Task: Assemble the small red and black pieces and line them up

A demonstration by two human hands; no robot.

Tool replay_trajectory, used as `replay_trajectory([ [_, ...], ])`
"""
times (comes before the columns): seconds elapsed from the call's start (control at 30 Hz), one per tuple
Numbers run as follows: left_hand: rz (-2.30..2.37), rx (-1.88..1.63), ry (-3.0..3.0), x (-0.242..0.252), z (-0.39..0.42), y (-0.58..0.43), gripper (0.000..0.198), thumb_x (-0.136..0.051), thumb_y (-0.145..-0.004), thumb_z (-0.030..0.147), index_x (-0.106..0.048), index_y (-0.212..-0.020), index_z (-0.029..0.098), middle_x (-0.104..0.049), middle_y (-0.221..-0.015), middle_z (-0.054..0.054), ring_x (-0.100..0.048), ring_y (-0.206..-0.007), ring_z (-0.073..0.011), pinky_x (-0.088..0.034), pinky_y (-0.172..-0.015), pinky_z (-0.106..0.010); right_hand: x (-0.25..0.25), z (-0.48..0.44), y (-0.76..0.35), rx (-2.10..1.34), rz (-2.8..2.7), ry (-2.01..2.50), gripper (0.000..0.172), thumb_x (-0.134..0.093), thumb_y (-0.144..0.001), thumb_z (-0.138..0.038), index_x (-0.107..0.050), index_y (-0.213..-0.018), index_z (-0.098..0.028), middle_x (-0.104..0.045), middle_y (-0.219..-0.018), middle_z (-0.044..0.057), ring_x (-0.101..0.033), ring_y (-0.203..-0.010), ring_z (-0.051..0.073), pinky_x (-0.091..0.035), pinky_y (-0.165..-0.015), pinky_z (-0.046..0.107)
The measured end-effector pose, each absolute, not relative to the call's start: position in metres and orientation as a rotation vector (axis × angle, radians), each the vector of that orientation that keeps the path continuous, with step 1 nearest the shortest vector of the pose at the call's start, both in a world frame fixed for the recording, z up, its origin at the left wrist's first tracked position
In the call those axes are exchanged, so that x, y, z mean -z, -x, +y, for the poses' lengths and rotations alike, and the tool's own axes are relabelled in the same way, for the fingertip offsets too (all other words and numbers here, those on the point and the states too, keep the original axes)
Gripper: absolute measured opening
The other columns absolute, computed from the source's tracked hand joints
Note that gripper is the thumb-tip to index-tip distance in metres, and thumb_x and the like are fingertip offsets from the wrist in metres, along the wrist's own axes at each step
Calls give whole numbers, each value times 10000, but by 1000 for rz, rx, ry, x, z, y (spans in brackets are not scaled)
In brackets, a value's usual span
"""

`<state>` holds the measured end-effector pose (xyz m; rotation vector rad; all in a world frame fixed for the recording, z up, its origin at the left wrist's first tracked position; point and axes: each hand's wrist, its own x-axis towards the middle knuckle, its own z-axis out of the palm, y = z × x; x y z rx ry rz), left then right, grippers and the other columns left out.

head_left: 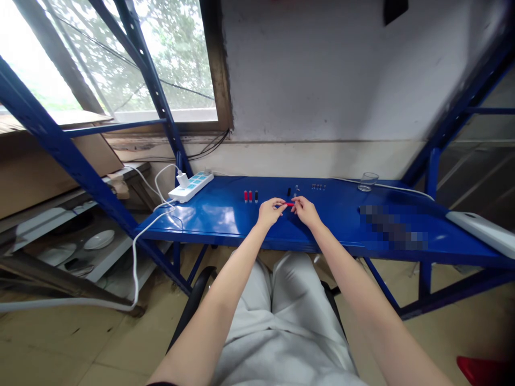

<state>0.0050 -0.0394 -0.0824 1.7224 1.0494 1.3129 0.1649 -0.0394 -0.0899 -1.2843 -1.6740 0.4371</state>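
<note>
My left hand (271,211) and my right hand (306,211) meet over the blue table (225,230). Between their fingertips lies a small red tube-shaped piece (289,203), pinched at both ends. Left of my hands stand two red pieces and a black piece (256,196) in a short row, each with a pale or clear lower end. Just beyond my fingers is another black piece (288,191), with a few tiny clear or metallic parts (297,187) beside it. Farther right, several tiny metallic parts (318,186) form a line.
A white power strip (191,186) with a plugged-in cable sits at the table's left end. At the back right stands a clear glass (367,182). A blurred dark object (390,228) and a white flat device (483,231) lie to the right. Blue frame posts rise at both sides.
</note>
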Motion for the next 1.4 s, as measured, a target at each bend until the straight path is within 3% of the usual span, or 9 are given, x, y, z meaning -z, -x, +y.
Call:
replay_trajectory([
  [0.6,1151,-1312,-1830,83,-40,-6,182,-567,-770,311,-621,-841,152,-671,-733,-44,-586,-541,-99,-469,-560,-221,82,-52,-157,-93,-1916,1479,361,-324,-821,-174,-522,-1122,-148,-657,-879,101,-605,-797,207,-433,-719,300],
  [0.83,1187,-1272,-2143,65,-41,-7,187,-521,-806,333,-639,-832,189,-681,-765,-48,-618,-709,-150,-456,-668,-248,83,-50,-161,-153,-1805,1402,330,-365,-779,-168,-514,-1073,-179,-646,-782,68,-592,-683,198,-428,-638,287],
  [0.97,1176,-1115,-2402,34,-34,-5,171,-539,-790,308,-659,-852,203,-676,-792,-50,-604,-736,-165,-438,-712,-258,86,-47,-162,-241,-1779,1290,346,-383,-746,-163,-479,-1077,-187,-610,-703,22,-564,-625,169,-428,-626,276],
  [1.17,1102,-745,-2664,-18,-4,0,83,-625,-698,196,-690,-748,190,-662,-732,-46,-586,-712,-176,-414,-741,-277,84,-50,-157,-279,-1852,1226,424,-401,-720,-158,-424,-1143,-176,-601,-795,36,-554,-647,151,-426,-649,274],
  [1.4,1446,-518,-2688,-18,19,25,138,-621,-605,45,-663,-639,172,-660,-756,-60,-563,-881,-235,-306,-913,-396,84,-49,-158,-281,-1880,1244,428,-401,-716,-146,-434,-1142,-167,-590,-806,44,-543,-642,147,-421,-629,264],
])
